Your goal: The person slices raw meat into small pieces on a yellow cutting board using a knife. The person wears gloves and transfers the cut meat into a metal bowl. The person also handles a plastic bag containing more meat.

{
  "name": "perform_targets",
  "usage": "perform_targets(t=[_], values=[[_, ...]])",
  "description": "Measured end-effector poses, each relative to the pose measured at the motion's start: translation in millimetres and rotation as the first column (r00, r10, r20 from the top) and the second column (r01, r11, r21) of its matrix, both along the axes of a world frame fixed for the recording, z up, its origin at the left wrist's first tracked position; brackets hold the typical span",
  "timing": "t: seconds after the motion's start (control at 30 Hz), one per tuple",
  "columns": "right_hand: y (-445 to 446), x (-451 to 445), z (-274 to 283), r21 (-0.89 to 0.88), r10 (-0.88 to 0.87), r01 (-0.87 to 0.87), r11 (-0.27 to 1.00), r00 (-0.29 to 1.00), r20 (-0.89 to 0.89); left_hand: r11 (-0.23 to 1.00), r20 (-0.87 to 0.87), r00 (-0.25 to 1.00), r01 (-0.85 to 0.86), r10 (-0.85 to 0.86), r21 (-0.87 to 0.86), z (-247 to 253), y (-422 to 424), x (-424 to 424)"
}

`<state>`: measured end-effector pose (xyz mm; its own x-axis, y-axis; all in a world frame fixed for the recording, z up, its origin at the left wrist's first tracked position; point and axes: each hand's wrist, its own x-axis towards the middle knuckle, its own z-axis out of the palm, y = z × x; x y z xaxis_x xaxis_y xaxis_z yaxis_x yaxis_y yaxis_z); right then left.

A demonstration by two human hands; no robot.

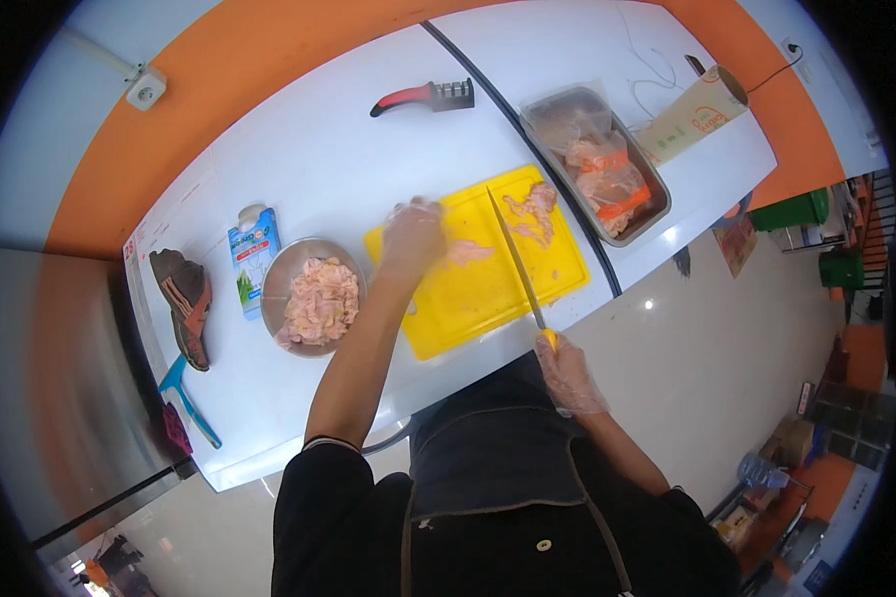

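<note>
My right hand (pixel 567 373), in a clear plastic glove, grips the yellow handle of a long knife (pixel 517 257) at the near edge of the yellow cutting board (pixel 478 306). The blade slants across the board, its tip towards the far side. My left hand (pixel 417 227), gloved too, is motion-blurred over the board's left part, so its fingers are unclear. Just right of it lies a flat piece of raw meat (pixel 469 252). More raw pieces, apparently chicken with skin (pixel 541 205), lie right of the blade. Left of my left forearm is a round metal bowl (pixel 275 280) of cut raw meat (pixel 321 302).
At the right, a metal tray (pixel 661 213) holds bagged raw meat (pixel 605 179), beside a cardboard tube (pixel 694 112). Behind the board lies a knife sharpener (pixel 425 95). A glove box (pixel 255 257), a dark cap (pixel 187 306) and a blue squeegee (pixel 190 407) are at the left.
</note>
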<state>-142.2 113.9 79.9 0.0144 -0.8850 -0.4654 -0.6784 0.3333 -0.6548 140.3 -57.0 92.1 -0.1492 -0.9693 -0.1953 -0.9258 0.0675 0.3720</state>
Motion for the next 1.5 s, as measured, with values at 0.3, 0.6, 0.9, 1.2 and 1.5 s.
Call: perform_targets(t=[0.3,0.6,0.9,1.2,1.5], values=[[13.2,-9.4,14.9,0.052,-0.060,0.055,0.997,0.992,0.111,0.887,0.003,0.890,0.455,-0.456,0.075,-39.8,-26.0,-15.0],[28.3,-21.1,1.0,0.049,-0.170,0.163,0.985,0.969,0.180,0.985,-0.662,0.747,0.063,0.062,0.163,21.7,-20.3,-33.5],[19.8,-29.8,8.2,-0.041,-0.170,0.182,0.982,0.963,0.208,0.977,-0.659,0.753,-0.142,0.002,-0.160,-41.8,-6.5,-85.5],[17.6,-8.2,3.3,0.114,0.021,-0.019,0.993,1.000,-0.016,0.903,-0.533,0.772,-0.428,0.346,-0.035,-73.7,51.2,-63.1],[10.0,0.2,18.8,0.008,0.095,-0.094,0.995,0.992,-0.082,0.908,-0.524,0.801,-0.403,0.290,-0.112,-62.8,53.8,-47.7]])
